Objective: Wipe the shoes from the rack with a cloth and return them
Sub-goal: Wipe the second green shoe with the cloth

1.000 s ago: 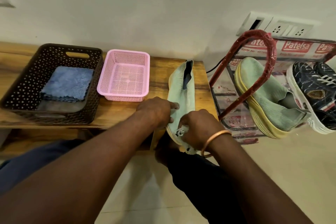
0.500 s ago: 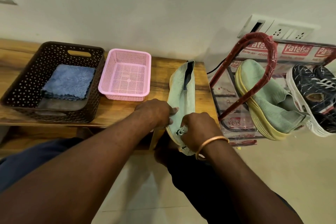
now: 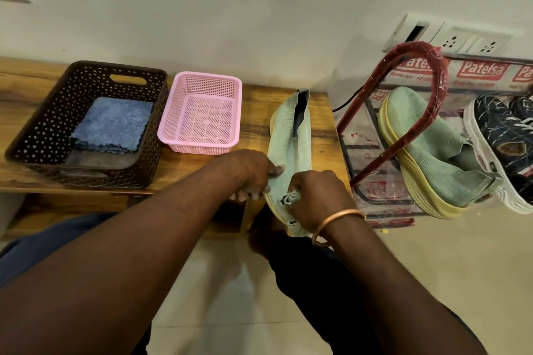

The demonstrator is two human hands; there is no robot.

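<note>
A pale green knit shoe [image 3: 291, 135] with a yellow sole lies on the right end of the wooden bench [image 3: 253, 101], its toe over the front edge. My left hand [image 3: 248, 170] grips the shoe's left side, thumb on the upper and fingers under the sole. My right hand [image 3: 314, 196] holds a small bunched cloth [image 3: 290, 199] pressed on the toe; most of the cloth is hidden in my fist. Its matching green shoe [image 3: 427, 150] rests on the red-framed rack [image 3: 403, 112] at the right, beside a dark patterned sneaker [image 3: 499, 138].
A brown perforated basket [image 3: 37, 141] at the left holds folded blue cloths [image 3: 112, 124]. A pink mesh tray [image 3: 202, 115] stands next to it. Wall sockets [image 3: 461, 40] sit above the rack. Pale floor tiles lie below.
Both hands stay on the green shoe with only slight shifts; my right hand with the cloth has moved a little along the toe.
</note>
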